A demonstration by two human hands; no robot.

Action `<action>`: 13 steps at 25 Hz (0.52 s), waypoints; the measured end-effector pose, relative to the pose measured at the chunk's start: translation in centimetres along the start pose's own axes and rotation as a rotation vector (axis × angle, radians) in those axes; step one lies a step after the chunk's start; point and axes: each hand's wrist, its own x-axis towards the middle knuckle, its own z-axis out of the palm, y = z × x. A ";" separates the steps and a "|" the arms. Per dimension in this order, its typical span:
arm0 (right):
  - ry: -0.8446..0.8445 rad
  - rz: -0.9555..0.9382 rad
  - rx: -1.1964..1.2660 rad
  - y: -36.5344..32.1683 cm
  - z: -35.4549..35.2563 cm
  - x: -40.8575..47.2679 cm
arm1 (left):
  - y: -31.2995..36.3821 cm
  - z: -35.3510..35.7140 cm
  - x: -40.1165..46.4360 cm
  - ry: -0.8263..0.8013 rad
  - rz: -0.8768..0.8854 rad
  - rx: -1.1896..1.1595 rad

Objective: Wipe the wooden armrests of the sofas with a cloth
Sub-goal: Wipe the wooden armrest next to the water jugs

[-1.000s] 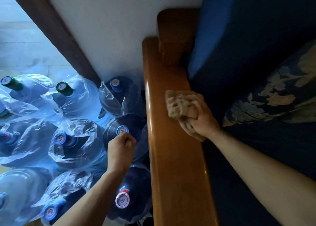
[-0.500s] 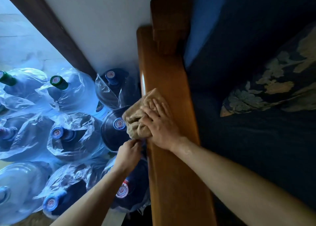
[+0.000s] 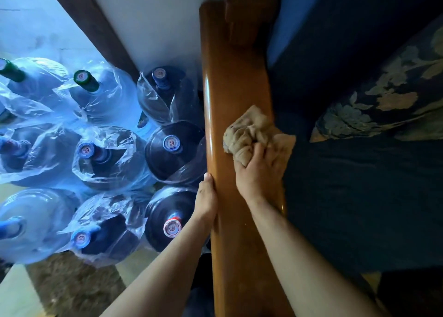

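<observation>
Two hands: both at work on one armrest [image 3: 239, 88], one wiping, one bracing.
Right fingers [image 3: 257, 152]: curled into the cloth [image 3: 251, 132], bunching it so that a thick wad meets the wood and does not slide loose under a stroke.
Right hand [image 3: 260, 172]: palm down over the cloth's near end, likely to press it flat onto the top face.
Cloth: crumpled, tan, lying on the armrest's top toward the sofa-side edge, one corner hanging over that edge.
Left fingers: hidden on the far side of the rail; only the thumb [image 3: 208, 180] shows, laid along the outer edge, so I cannot tell their curl.
Left hand [image 3: 206, 201]: against the outer edge beside the right wrist, probably steadying the body as it leans.
Armrest: glossy brown wood running away from the viewer, a raised post at its far end.
Cushion [image 3: 383, 110]: floral, on the dark seat just inside.
Bottles [image 3: 172, 148]: bagged water jugs crowd the floor outside the rail, which may be why the left arm keeps close to it.
</observation>
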 end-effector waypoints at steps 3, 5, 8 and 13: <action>-0.215 -0.548 -0.098 -2.0 1.2 -2.1 | -0.2 -0.9 -0.4 0.131 -0.067 -0.214; -0.359 -0.894 -0.117 1.0 0.0 -0.6 | -1.2 -1.5 -0.7 0.102 -0.147 -0.379; -0.378 -0.884 -0.068 7.2 -2.7 2.8 | -3.4 -2.4 -1.5 -0.002 -0.239 -0.298; -0.149 0.027 0.448 8.5 -3.3 -1.9 | -5.5 -3.2 -2.1 -0.132 -0.304 -0.144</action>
